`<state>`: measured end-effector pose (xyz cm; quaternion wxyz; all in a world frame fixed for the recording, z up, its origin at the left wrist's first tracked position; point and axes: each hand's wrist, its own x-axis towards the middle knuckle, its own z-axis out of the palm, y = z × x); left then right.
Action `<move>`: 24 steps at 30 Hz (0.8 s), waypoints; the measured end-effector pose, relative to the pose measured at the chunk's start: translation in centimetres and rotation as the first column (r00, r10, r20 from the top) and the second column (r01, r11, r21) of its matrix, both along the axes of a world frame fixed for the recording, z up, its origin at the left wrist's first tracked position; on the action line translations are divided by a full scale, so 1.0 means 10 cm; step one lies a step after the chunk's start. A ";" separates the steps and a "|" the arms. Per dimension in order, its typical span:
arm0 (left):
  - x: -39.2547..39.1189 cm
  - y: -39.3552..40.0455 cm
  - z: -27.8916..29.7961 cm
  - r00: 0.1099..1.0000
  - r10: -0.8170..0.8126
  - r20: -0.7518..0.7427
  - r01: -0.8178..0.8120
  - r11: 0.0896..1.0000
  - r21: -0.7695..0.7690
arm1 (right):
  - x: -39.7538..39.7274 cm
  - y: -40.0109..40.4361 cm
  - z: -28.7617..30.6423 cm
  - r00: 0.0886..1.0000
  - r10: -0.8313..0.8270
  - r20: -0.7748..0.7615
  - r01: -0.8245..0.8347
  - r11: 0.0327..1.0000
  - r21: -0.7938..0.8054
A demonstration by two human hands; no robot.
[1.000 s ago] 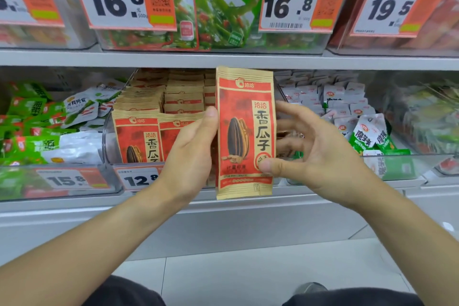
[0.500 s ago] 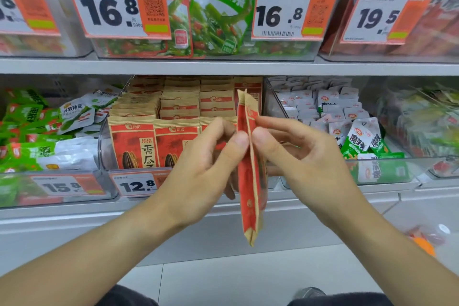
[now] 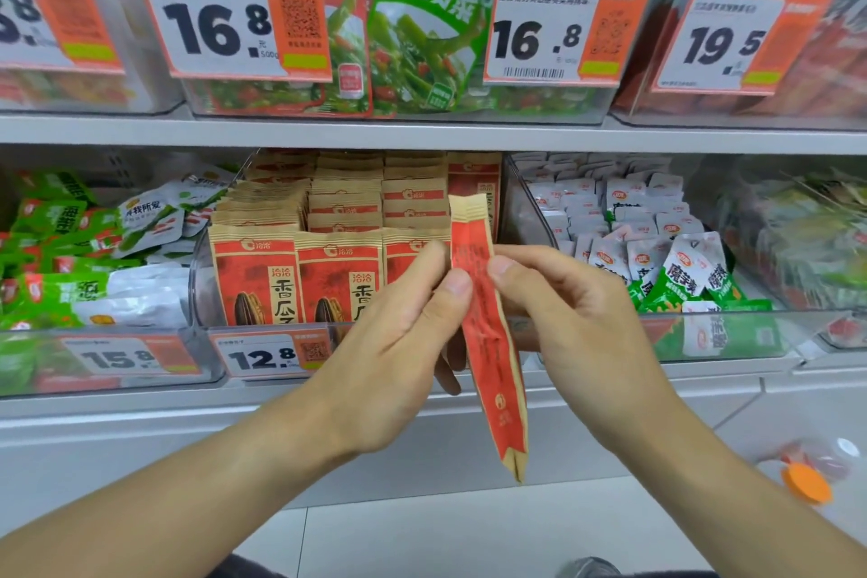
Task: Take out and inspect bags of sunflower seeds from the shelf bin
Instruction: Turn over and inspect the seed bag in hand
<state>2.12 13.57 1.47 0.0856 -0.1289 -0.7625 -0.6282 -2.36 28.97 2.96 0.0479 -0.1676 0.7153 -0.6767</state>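
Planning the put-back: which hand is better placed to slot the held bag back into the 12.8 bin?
Left, probably. Both hands pinch the sunflower seed bag, but the left hand sits directly before the bin; the right hand fronts the neighbouring one.

matt paper seed bag (image 3: 488, 333); clear plastic bin (image 3: 199, 291)

a grey metal shelf board (image 3: 422, 134) runs across the upper part of the view, with a second grey ledge (image 3: 117, 408) below it. orange-and-white price tags (image 3: 225, 19) hang along the shelf fronts. the floor (image 3: 422, 526) is pale grey tile with thin seams. the light is even and bright.
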 end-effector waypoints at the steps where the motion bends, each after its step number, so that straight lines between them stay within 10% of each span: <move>1: 0.00 0.00 0.00 1.000 -0.002 0.010 0.002 1.000 -0.003 | -0.01 0.00 -0.01 1.000 0.002 0.000 -0.002 1.000 -0.004; 12: -0.05 -0.03 0.02 0.995 0.101 0.002 -0.100 0.981 0.167 | -0.07 0.15 0.01 0.939 0.337 -0.061 -0.319 0.926 0.203; 24: -0.04 -0.02 0.00 0.996 -0.063 -0.069 0.056 0.993 -0.105 | -0.19 0.17 0.01 0.999 -0.008 0.032 0.013 0.988 -0.156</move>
